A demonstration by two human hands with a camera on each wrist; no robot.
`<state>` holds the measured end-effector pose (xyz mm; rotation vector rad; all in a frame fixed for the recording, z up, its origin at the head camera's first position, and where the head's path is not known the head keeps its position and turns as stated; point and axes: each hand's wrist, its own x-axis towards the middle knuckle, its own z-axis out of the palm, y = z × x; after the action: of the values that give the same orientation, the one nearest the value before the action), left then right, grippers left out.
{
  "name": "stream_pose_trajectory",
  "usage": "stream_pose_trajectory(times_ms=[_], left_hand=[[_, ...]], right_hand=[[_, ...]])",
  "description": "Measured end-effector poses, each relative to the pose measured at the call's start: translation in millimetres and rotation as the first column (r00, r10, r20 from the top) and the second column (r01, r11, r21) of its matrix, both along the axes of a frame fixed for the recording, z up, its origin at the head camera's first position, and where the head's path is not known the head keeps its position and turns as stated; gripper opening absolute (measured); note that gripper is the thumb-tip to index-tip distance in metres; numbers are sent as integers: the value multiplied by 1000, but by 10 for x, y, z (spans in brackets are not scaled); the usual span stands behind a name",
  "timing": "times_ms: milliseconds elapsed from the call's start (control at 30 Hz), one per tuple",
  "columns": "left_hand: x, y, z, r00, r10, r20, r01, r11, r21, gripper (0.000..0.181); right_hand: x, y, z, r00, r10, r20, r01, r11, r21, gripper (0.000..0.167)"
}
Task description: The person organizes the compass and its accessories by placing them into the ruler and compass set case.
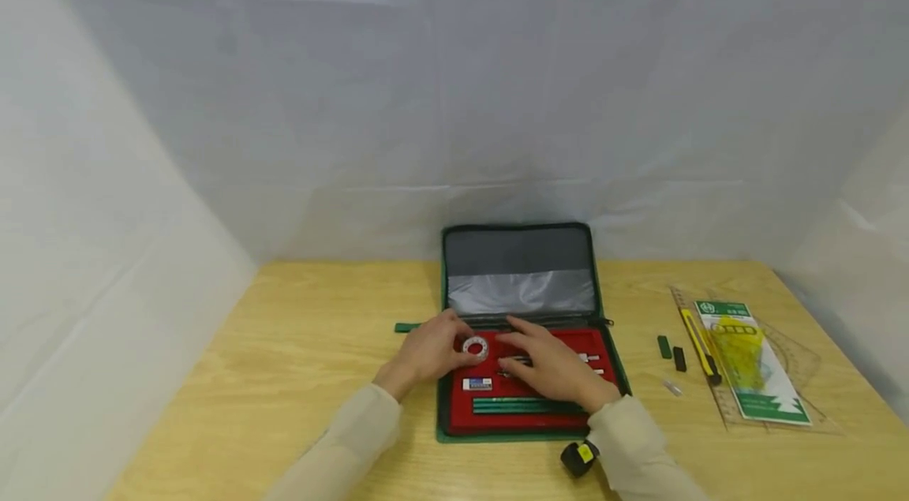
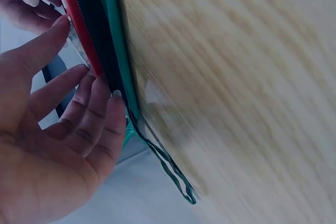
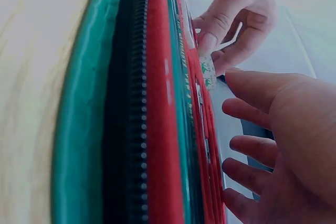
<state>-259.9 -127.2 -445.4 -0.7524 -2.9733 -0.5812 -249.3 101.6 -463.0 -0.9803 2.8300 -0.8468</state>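
Note:
A zip case [image 1: 518,434] lies unfolded, its red insert [image 1: 461,414] facing up. My left hand [image 1: 429,351] pinches a small white tape roll [image 1: 465,346] at the insert's upper left; green print shows on the roll [image 3: 208,72] in the right wrist view. Over the middle of the insert hovers my right hand [image 1: 547,363], fingers spread and relaxed, holding nothing. Metal drawing instruments [image 1: 589,358] lie partly hidden beneath it. Below the roll sits an eraser [image 1: 477,384]. Green pencils [image 1: 507,405] fill the bottom slot, their right ends covered by my right hand.
A black tape measure [image 1: 578,458] stands at the case's front edge by my right sleeve. Farther right lie a green block [image 1: 663,347], a black block [image 1: 679,359], a yellow utility knife [image 1: 699,343], and clear rulers under a green-and-white packet [image 1: 777,398].

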Motion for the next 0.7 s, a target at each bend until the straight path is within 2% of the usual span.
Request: stream_pose_trajectory(times_ms=[167,300,433,567,700], left_hand=[[-10,-11,8,1000,17,25,-18,999,44,40],[15,-27,0,999,32,16,-33,997,77,42],[39,-24,17,1000,28,-3,-28,997,77,39],[40,-12,11,1000,28,-9,-27,996,87,34],[42,-14,-9,999,53,-4,-52,993,105,33]], right_hand=[[-6,-39,36,1000,23,-5,-23,1000,18,42],[1,-97,24,997,50,-53,-48,998,31,36],[3,-165,14,993,33,-112,-29,999,34,26],[10,-210,39,991,18,-134,-12,999,40,21],[20,-244,61,989,10,-148,0,998,66,20]])
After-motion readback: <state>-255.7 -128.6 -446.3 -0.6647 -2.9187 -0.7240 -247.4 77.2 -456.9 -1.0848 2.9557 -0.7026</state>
